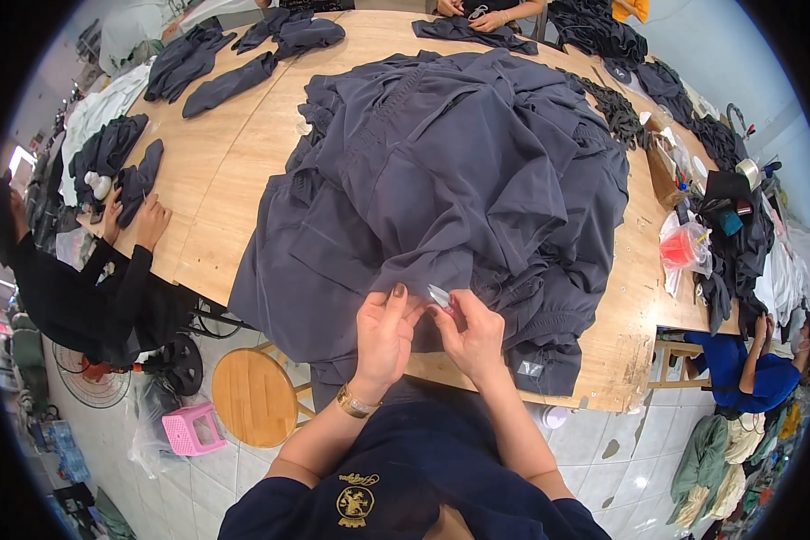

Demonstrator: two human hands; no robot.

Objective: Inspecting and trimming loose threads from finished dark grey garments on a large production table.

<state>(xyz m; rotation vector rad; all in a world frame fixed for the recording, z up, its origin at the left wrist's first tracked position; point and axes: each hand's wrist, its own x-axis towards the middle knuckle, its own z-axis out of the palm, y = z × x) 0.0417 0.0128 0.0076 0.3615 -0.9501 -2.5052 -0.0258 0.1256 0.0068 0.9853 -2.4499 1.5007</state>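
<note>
Looking down on the wooden surface point(225, 153): big heap of dark grey garments point(459, 171) fills its middle and drapes over the near edge. Smaller grey pieces point(189, 63) lie along the far left side. Co-worker in black point(72, 288) sits at left, hands on cloth; another in blue point(747, 364) at right. Round wooden stool point(254, 396) and pink plastic stool point(192, 429) stand on the tiled floor below. My left hand point(382, 337) pinches the heap's near hem, grip closed on fabric. My right hand point(472, 333) is just beside it, fingers clamped on a small metal snip point(439, 295) touching the same hem.
</note>
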